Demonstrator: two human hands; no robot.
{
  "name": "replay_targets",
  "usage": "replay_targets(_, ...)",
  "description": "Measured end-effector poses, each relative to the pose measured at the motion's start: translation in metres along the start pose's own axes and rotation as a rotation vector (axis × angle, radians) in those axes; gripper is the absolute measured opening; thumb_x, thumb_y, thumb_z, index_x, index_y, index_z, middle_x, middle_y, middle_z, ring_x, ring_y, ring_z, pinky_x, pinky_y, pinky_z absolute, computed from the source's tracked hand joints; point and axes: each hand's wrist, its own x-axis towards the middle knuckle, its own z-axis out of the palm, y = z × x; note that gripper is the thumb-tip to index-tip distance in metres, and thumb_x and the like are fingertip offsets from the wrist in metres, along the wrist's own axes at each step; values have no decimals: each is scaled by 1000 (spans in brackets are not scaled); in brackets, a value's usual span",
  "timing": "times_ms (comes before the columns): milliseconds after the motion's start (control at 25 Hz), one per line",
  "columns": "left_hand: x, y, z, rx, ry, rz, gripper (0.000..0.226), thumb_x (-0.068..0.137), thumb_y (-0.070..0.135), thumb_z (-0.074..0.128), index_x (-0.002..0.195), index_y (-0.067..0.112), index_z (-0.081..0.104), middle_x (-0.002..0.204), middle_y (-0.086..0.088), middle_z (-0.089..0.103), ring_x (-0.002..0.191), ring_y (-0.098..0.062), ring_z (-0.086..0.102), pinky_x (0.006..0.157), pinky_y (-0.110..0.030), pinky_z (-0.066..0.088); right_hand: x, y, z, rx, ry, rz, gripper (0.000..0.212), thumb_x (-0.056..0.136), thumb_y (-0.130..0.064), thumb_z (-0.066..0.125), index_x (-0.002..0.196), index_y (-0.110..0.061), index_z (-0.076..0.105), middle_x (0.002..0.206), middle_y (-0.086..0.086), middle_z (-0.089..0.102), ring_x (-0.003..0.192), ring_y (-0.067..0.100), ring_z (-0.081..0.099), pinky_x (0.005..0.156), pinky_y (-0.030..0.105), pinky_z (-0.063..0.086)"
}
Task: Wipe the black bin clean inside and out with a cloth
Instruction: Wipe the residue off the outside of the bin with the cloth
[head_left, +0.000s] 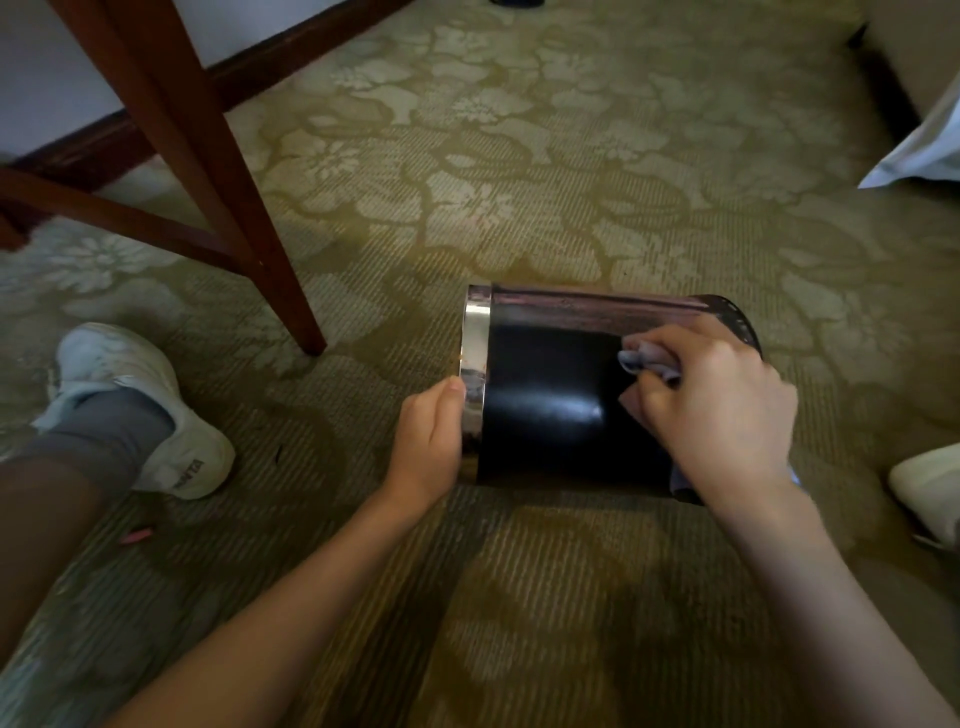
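The black bin (545, 410) is laid sideways between the hands, long axis left to right. Its rim is gripped by the left hand (428, 441). The cloth (641, 358), seemingly bunched, is held against the base end by the right hand (719, 410).

We read this as a hotel-type room: olive floral-patterned carpet (519, 182), dark wooden furniture legs (208, 171), white bed linen corner (924, 145).
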Motion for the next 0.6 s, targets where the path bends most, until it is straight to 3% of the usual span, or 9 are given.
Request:
replay_targets(280, 9, 8, -7, 51, 6, 23, 39, 99, 36, 38, 64, 28, 54, 57, 9, 55, 50, -3, 48, 48, -19, 37, -11, 4, 2, 34, 24, -8, 23, 78, -26, 69, 100, -32, 70, 98, -5, 61, 81, 33, 64, 60, 29, 31)
replay_targets(440, 9, 8, -5, -5, 52, -138, 50, 97, 42, 35, 66, 13, 60, 58, -4, 58, 54, -13, 54, 51, -27, 42, -18, 5, 1, 57, 30, -7, 26, 76, -26, 69, 100, -33, 70, 96, -6, 60, 79, 32, 63, 59, 29, 31)
replay_targets(520, 8, 7, -7, -50, 93, -217, 51, 99, 41, 32, 74, 8, 62, 65, -8, 63, 60, -14, 59, 52, -23, 45, -19, 5, 1, 67, 28, -7, 27, 76, -26, 68, 102, -33, 70, 96, -6, 60, 79, 32, 64, 59, 29, 32)
replay_targets(600, 7, 8, -9, -57, 135, -229, 39, 100, 35, 35, 76, 17, 61, 67, -1, 62, 60, -11, 58, 50, -19, 44, -18, 5, 1, 71, 23, -2, 26, 77, -26, 68, 102, -33, 70, 97, -6, 60, 80, 32, 64, 59, 29, 34)
